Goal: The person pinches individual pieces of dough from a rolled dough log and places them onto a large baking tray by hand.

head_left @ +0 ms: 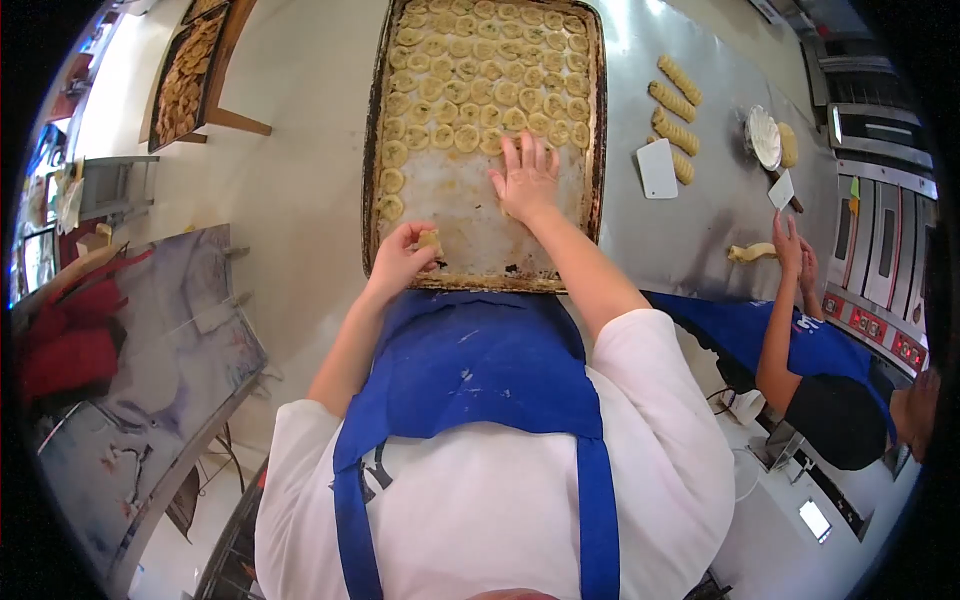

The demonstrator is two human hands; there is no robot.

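Observation:
A large dark-rimmed baking tray (pixel 372 150) lies in front of me. Rows of round dough slices (pixel 460 92) flecked with green cover its far half, and a short column of slices runs down its left side. Over the nearest row, my right hand (pixel 527 183) reaches with fingers stretched out and fingertips at the slices; what lies under the palm is hidden. My left hand (pixel 400 260) is at the tray's near left corner, closed on a small piece of dough (pixel 430 240). Bare, greasy metal shows between the hands.
On the steel table to the right lie several sliced dough rolls (pixel 672 100), a white scraper (pixel 657 168), a bowl of white stuff (pixel 763 137) and a dough strip (pixel 752 252). A co-worker's hand (pixel 788 245) holds another white scraper (pixel 781 190). Upper left stands a filled tray (pixel 188 80).

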